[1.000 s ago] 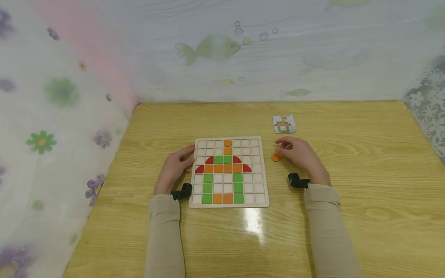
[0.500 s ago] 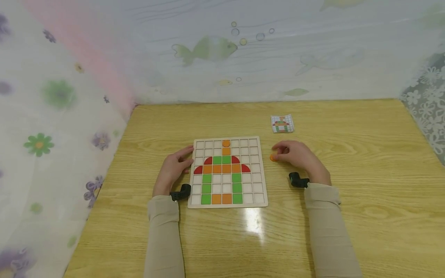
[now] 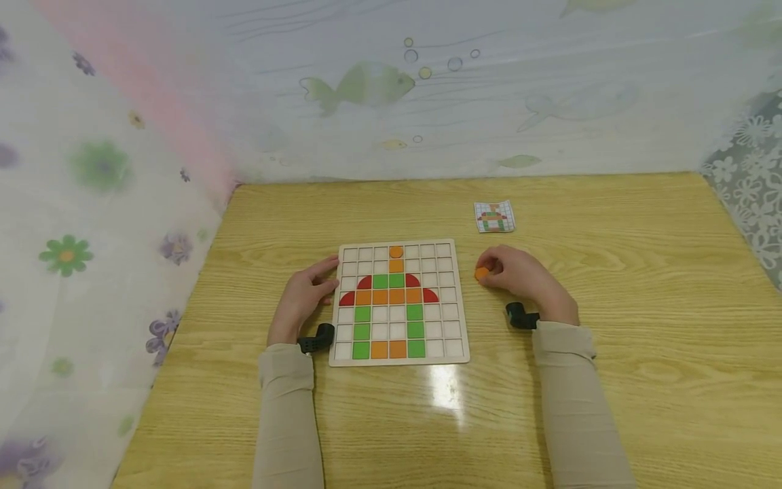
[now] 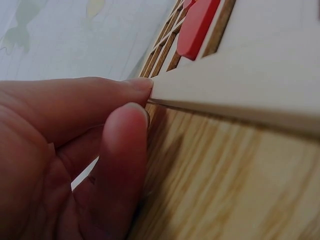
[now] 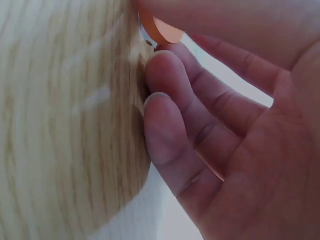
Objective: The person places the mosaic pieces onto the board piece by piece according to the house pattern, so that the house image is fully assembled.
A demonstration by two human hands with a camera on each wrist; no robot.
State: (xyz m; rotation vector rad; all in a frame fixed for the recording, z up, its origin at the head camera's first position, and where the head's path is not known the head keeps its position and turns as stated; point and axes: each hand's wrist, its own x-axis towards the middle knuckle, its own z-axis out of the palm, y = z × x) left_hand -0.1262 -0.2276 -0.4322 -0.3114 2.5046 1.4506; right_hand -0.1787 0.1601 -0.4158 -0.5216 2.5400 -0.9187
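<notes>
A square wooden grid board [image 3: 462, 299] lies on the table, with green and orange squares, red quarter-round pieces and one orange disc [image 3: 396, 252] in its top row. My left hand [image 3: 302, 299] is at the board's left edge; in the left wrist view its extended index finger [image 4: 115, 95] touches the rim, beside a red piece [image 4: 197, 30]. To the right of the board, my right hand [image 3: 519, 275] pinches another orange disc [image 3: 482, 273], tilted against the tabletop. Only part of that disc [image 5: 167, 32] shows past the fingers in the right wrist view.
A small paper card [image 3: 495, 217] with a printed coloured grid pattern lies beyond the right hand. Black wrist cameras sit on both wrists, the left one [image 3: 318, 338] close to the board. A patterned curtain [image 3: 366, 156] borders the table's far edge.
My right thumb and fingers have closed on the orange disc, which lay flat and is now tilted up. The left hand and board stay put; the view shifted slightly.
</notes>
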